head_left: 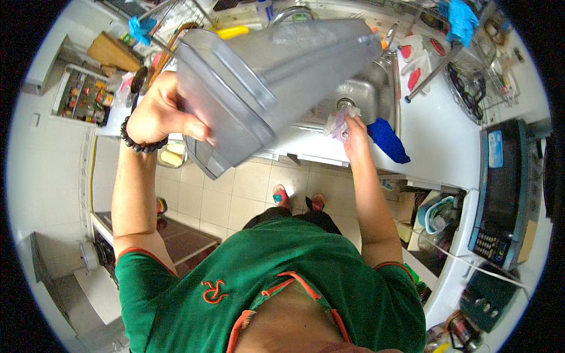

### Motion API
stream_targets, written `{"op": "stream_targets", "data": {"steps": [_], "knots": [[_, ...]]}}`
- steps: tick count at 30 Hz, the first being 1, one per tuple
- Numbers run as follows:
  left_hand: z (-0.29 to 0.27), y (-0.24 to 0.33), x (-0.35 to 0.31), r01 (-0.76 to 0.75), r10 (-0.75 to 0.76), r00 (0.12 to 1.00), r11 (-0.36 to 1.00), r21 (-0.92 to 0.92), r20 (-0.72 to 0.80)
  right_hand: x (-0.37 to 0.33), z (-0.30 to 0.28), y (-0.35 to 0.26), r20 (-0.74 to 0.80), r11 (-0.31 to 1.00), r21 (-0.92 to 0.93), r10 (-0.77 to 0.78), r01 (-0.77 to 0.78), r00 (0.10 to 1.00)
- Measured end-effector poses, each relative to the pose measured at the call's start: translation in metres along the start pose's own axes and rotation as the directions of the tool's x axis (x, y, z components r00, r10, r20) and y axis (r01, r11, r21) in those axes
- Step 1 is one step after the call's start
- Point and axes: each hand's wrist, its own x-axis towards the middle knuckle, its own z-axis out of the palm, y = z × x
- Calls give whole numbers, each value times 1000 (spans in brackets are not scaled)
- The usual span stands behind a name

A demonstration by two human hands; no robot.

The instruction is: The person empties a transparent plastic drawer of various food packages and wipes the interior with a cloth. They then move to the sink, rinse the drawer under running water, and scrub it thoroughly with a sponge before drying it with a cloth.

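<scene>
My left hand (pixel 163 112), with a dark bead bracelet at its wrist, grips the near left end of a large see-through grey plastic drawer bin (pixel 306 65). The bin is tilted and held up over the counter and part of the sink (pixel 382 88). My thumb lies along its outer wall, while the other fingers are mostly hidden behind it. Lower right, my right hand (pixel 356 136) is closed on a crumpled white and purple cloth (pixel 339 126) at the sink's front edge. A blue cloth (pixel 388 141) lies on the counter right beside that hand.
Behind the bin rises a curved faucet (pixel 291 13). Metal racks with blue gloves (pixel 462 22) flank the sink. A microwave (pixel 500 188) stands at the right. Below is a tiled floor (pixel 250 185); a wooden board (pixel 115 53) leans at the far left.
</scene>
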Motion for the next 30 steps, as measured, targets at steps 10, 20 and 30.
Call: {"op": "stream_targets", "data": {"steps": [10, 20, 30], "knots": [[-8, -42, 24, -349, 170, 908, 813, -465, -384, 55, -34, -22, -182, 993, -117, -1, -21, 983], [43, -63, 3, -427, 147, 862, 728, -536, -486, 17, -42, -20, -280, 926, 10, 365, -378, 888], [94, -141, -56, -555, -31, 797, 358, -751, -604, -13, -31, -95, -276, 998, 44, 58, -48, 959]]}}
